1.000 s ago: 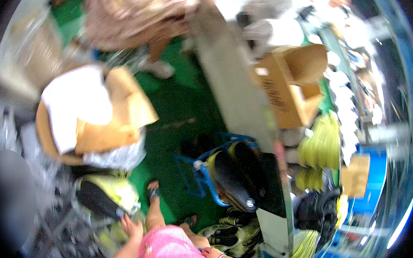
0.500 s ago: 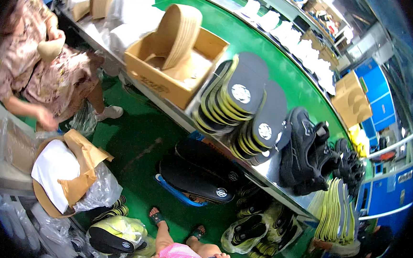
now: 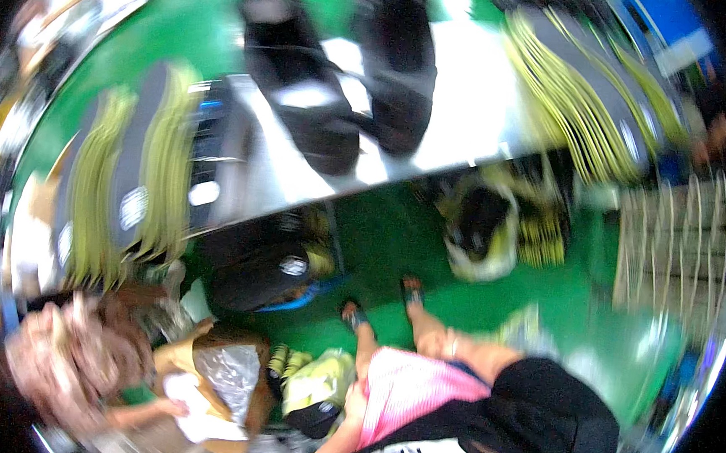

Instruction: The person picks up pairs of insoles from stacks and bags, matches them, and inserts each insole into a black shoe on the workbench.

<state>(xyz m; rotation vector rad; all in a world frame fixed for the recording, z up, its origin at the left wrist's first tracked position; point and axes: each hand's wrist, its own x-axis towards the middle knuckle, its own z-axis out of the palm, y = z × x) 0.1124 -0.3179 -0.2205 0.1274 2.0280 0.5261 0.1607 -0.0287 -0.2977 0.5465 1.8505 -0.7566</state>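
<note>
Fingers [image 3: 454, 342] of the right hand [image 3: 442, 346] lie on the bare knee, too blurred to tell whether slack or clenched; the left hand is out of sight. No work looks begun, I judge: the black shoes [image 3: 305, 96] sit well apart on the steel table [image 3: 464, 107], so taking one calls for a long forward reach.

The view swings right and blurs: the black shoes [image 3: 338, 98] now sit on the counter [image 3: 464, 107] straight ahead, cardboard box gone.

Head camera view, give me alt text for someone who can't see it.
Blurred fisheye view down at a metal workbench holding two black shoes and stacked yellow-edged soles; the wearer's sandalled feet stand on green floor. Neither hand is clearly visible.
</note>
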